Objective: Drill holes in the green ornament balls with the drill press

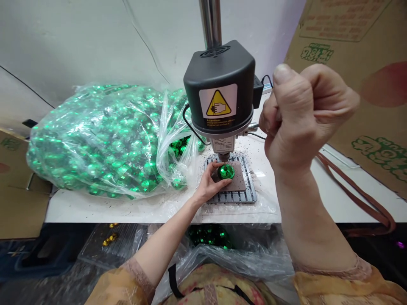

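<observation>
My left hand [210, 182] pinches a shiny green faceted ball [227, 171] between thumb and fingers. The ball rests on a brown pad [239, 180] over the slotted metal base [251, 195] of a small drill press [219, 89]. Directly above the ball is the drill's chuck [224, 156]; whether the bit touches the ball I cannot tell. Raised at the right of the black motor housing, my right hand [295, 114] is closed in a fist around the press's lever [253, 128], which is mostly hidden behind the fingers.
A large clear bag [95, 144] of green faceted balls fills the table's left side. More green balls [210, 235] lie in plastic below the table edge. Cardboard boxes [381, 106] stand at both sides. A brown strap [359, 195] lies at right. Dark shavings surround the base.
</observation>
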Motion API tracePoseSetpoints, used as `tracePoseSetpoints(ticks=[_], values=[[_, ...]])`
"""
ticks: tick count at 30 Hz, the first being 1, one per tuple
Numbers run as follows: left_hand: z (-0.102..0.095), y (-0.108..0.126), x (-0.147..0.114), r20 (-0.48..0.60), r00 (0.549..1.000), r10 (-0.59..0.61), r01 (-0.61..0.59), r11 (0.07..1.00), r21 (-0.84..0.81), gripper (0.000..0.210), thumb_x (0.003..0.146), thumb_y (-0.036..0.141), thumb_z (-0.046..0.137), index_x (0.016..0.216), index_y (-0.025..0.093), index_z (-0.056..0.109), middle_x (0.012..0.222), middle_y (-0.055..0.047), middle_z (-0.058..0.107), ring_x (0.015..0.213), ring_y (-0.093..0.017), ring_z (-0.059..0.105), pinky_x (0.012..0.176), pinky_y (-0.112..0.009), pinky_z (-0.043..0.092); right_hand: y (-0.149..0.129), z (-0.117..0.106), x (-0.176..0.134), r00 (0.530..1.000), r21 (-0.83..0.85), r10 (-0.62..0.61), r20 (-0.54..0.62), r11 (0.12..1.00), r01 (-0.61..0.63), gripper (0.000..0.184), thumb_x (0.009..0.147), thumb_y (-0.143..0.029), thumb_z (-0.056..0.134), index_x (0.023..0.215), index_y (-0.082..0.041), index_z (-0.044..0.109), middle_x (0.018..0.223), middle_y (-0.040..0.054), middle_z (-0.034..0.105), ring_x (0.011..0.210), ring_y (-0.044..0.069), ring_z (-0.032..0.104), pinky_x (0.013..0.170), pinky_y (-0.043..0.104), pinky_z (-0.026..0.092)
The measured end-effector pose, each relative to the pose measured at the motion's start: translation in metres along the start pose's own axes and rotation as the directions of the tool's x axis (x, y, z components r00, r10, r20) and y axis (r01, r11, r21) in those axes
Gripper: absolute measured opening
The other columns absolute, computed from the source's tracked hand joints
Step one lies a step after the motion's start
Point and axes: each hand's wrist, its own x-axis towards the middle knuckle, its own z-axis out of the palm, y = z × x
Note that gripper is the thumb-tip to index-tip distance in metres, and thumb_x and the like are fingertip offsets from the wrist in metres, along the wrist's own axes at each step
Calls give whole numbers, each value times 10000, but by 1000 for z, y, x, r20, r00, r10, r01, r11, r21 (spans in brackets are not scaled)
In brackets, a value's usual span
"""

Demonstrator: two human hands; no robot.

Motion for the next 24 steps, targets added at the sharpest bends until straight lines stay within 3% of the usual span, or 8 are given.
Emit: tracePoseSetpoints(ticks=[4,9,17,24], values=[[1,0,0,-9,1000,29,-29,999,35,557,702,378,944,1142,222,640,1185,-71,687,1163,-252,648,1083,-406,479,0,-3,-14,998,8,-31,-59,999,31,496,909,-200,605,573,-205,239,493,-51,245,443,60,318,468,295,242],[1,-6,1,25,999,42,-42,999,-1,627,695,463,940,1164,218,604,1228,-86,683,1137,-251,671,1061,-427,507,6,-10,-30,991,70,-124,-56,989,128,492,904,-159,592,574,-182,228,498,-61,287,449,27,323,515,283,243],[0,-10,1,15,997,74,-75,996,48,614,709,475,933,1173,220,620,1322,-122,655,1308,-306,601,1172,-487,414,15,-19,-39,982,52,-177,-70,982,181,526,893,-164,608,591,-179,178,510,-59,264,436,18,272,453,262,184],[0,-12,1,7,997,81,-81,995,56,596,711,464,931,1161,222,625,1323,-117,651,1294,-302,604,1167,-487,413,19,-29,-42,978,55,-207,25,977,205,490,884,-154,597,589,-178,207,527,-63,282,439,29,309,440,260,218]])
